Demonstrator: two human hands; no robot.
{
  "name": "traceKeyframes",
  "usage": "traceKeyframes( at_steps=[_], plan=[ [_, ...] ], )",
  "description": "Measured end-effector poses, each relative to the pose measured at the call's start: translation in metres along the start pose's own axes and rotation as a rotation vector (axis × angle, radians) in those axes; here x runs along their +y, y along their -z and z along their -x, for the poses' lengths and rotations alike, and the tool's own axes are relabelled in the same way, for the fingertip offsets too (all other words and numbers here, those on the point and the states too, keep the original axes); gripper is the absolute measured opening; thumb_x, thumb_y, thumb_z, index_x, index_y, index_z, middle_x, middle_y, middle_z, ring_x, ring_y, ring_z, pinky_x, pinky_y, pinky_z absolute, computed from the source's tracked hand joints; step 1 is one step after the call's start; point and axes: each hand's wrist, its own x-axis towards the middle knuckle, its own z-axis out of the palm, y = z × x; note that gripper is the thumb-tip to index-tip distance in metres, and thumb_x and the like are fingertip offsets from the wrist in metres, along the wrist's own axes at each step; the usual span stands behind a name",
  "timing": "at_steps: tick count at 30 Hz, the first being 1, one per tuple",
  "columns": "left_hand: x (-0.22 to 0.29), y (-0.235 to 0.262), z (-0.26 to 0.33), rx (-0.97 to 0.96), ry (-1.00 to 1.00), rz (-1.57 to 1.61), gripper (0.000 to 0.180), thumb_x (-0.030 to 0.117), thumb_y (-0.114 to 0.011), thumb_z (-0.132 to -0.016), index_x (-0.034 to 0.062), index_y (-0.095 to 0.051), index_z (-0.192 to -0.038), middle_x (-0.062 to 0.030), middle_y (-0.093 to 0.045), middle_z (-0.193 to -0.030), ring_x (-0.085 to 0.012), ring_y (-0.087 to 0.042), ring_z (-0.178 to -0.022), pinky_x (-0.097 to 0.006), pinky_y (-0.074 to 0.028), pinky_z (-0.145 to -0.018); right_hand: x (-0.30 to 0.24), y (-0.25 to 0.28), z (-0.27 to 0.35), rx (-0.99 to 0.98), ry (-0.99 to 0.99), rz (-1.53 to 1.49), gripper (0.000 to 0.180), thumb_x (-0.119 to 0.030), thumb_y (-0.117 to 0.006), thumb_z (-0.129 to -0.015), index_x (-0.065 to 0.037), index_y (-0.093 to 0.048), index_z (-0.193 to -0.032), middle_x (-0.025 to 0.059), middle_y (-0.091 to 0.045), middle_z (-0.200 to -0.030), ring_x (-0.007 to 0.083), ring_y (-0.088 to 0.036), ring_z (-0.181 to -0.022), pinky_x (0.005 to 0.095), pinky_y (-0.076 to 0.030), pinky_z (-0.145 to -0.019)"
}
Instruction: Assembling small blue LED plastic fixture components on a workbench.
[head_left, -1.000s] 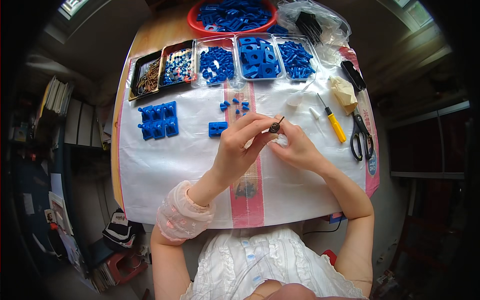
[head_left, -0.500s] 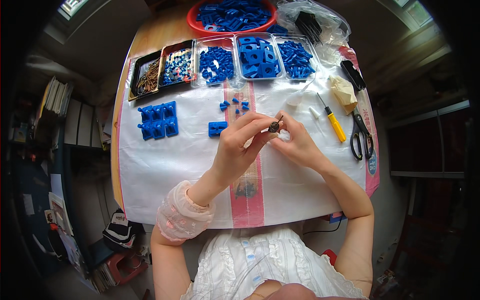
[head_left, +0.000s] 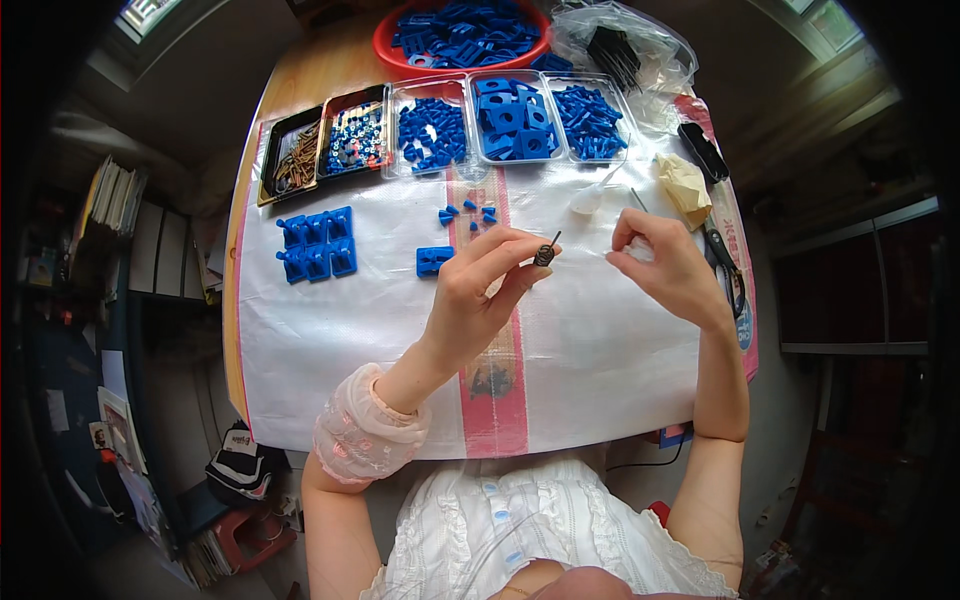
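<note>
Left hand (head_left: pixel 485 272) pinching dark coil spring (head_left: pixel 543 256); right hand (head_left: pixel 672 265) apart, curled around a white piece (head_left: pixel 640 249).
On my feed, spring sits in thumb-and-finger grip over the bench (head_left: pixel 318 72); I can't identify the white piece. Blue block (head_left: pixel 433 261) near left hand; small blue cones (head_left: pixel 488 214) beyond; black scissors (head_left: pixel 722 255) right of right hand; parts trays (head_left: pixel 290 130) across the back.

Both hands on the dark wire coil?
No, only the left hand grips the dark wire coil; the right hand is clearly apart from it, off to the right.
</note>
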Motion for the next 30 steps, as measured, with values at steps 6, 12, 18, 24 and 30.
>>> traceKeyframes(
  at_steps=[6, 12, 18, 24, 30],
  plan=[
    [0.000, -0.002, -0.004, -0.002, -0.029, -0.009, 0.017, -0.006, -0.075, -0.093, -0.0031, -0.074, -0.110, -0.0118, -0.075, -0.108, -0.0206, -0.074, -0.095, -0.030, -0.062, -0.081, 0.010, 0.011, 0.012, 0.184, 0.024, 0.184, 0.017, -0.009, -0.078, -0.091, 0.003, -0.067, -0.096, 0.0159, -0.074, -0.096, 0.0282, -0.073, -0.094, 0.0363, -0.055, -0.084],
    [-0.003, -0.004, -0.003, 0.009, -0.032, 0.032, 0.022, -0.006, -0.076, -0.092, -0.0011, -0.074, -0.113, -0.0108, -0.075, -0.106, -0.0210, -0.073, -0.093, -0.031, -0.060, -0.079, -0.024, 0.022, 0.028, 0.710, 0.444, 0.012, 0.022, -0.015, -0.075, -0.099, -0.006, -0.064, -0.116, 0.0068, -0.071, -0.101, 0.0183, -0.071, -0.088, 0.0348, -0.053, -0.082],
    [-0.001, -0.002, -0.005, 0.006, -0.026, 0.001, 0.019, -0.005, -0.076, -0.092, -0.0023, -0.075, -0.111, -0.0111, -0.075, -0.106, -0.0200, -0.074, -0.094, -0.030, -0.061, -0.081, -0.096, 0.012, 0.093, 1.545, 1.579, 0.135, 0.035, -0.040, -0.053, -0.112, -0.008, -0.063, -0.102, 0.0016, -0.066, -0.091, 0.0092, -0.062, -0.084, 0.0352, -0.049, -0.088],
    [0.001, -0.002, -0.002, 0.004, -0.012, -0.004, 0.020, -0.005, -0.076, -0.093, -0.0016, -0.076, -0.112, -0.0102, -0.075, -0.106, -0.0187, -0.073, -0.094, -0.029, -0.060, -0.080, -0.106, 0.012, 0.135, 1.116, 1.630, 0.276, 0.045, -0.032, -0.050, -0.111, -0.003, -0.059, -0.144, 0.0140, -0.052, -0.159, 0.0334, -0.046, -0.146, 0.0535, -0.028, -0.125],
    [0.000, -0.002, -0.002, 0.009, -0.013, -0.015, 0.021, -0.006, -0.076, -0.092, -0.0014, -0.075, -0.112, -0.0103, -0.076, -0.108, -0.0188, -0.074, -0.094, -0.029, -0.060, -0.080, -0.132, 0.002, 0.117, 1.253, 1.745, 0.088, 0.046, -0.033, -0.049, -0.112, -0.003, -0.058, -0.145, 0.0139, -0.052, -0.159, 0.0341, -0.046, -0.146, 0.0554, -0.030, -0.123]
  ],
)
